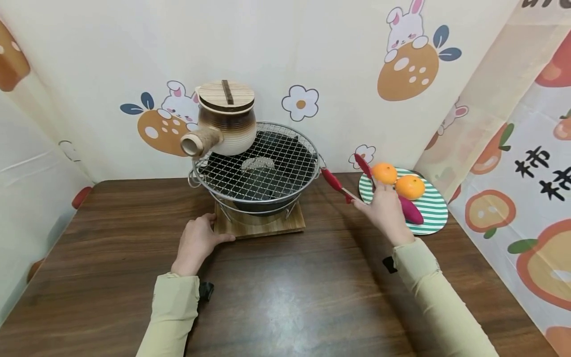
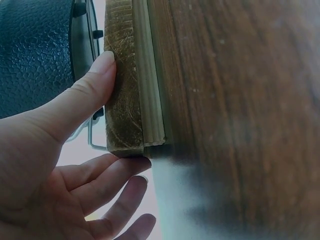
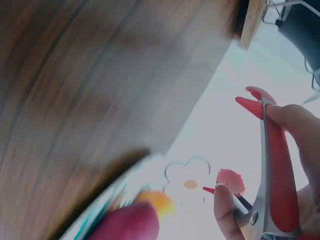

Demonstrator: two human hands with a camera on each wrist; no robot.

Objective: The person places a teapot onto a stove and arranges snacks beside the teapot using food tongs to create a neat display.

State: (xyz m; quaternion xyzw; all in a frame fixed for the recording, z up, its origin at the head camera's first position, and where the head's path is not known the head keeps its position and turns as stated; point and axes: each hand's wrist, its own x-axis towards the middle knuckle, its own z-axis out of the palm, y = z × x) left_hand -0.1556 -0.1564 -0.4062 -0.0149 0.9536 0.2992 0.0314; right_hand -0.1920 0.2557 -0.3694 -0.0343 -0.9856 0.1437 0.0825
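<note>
At the front left corner of a square wooden board [image 1: 267, 228], my left hand [image 1: 195, 243] grips with the thumb along the front edge and fingers at the left side. The left wrist view shows the thumb pressing the board's edge [image 2: 124, 100]. A round charcoal grill with a wire mesh [image 1: 285, 171] stands on this board. My right hand [image 1: 387, 210] holds red-tipped tongs [image 1: 331, 178] near the plate, their arms spread with nothing between the tips. Closer up, the right wrist view shows the tongs' red handle [image 3: 282, 175] between thumb and fingers.
A brown and cream clay pot [image 1: 234, 136] with a wooden lid and side handle sits on the mesh's left part. At right, a green-striped plate [image 1: 434, 218] bears two oranges [image 1: 409, 187] and a purple sweet potato [image 1: 411, 210]. A patterned curtain [image 1: 339, 74] hangs behind the table [image 1: 285, 297].
</note>
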